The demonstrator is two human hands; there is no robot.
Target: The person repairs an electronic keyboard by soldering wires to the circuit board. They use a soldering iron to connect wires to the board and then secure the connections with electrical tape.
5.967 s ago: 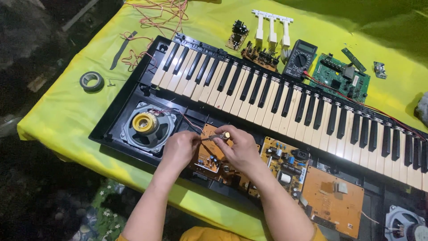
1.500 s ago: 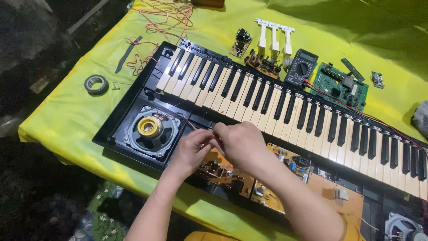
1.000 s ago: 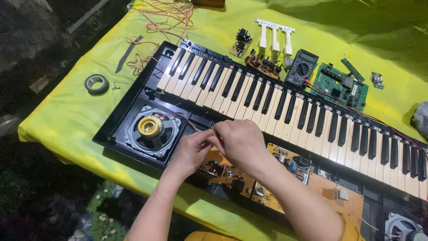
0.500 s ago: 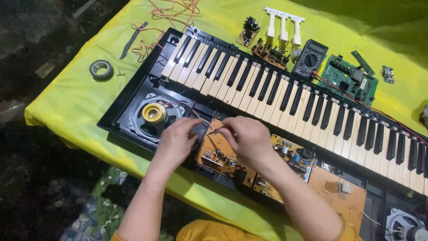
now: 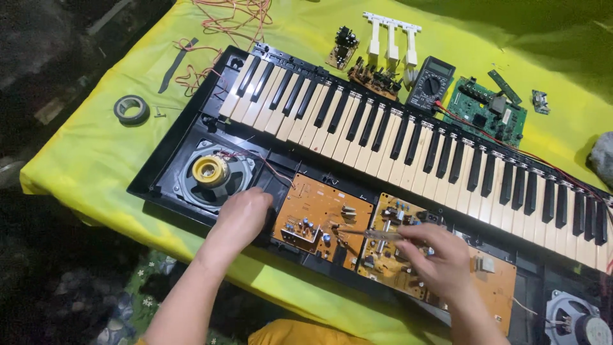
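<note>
An opened electronic keyboard lies across a surface draped in yellow cloth, its brown circuit boards and a yellow-coned speaker bared along the near edge. Half a second ago both hands were bunched together over the left board; now they have parted, and the left hand rests curled on the black casing beside the speaker. The right hand, fingers pinching a slim screwdriver-like tool, points its tip at the gap between the two boards, so the work seems to have moved from freeing to probing.
</note>
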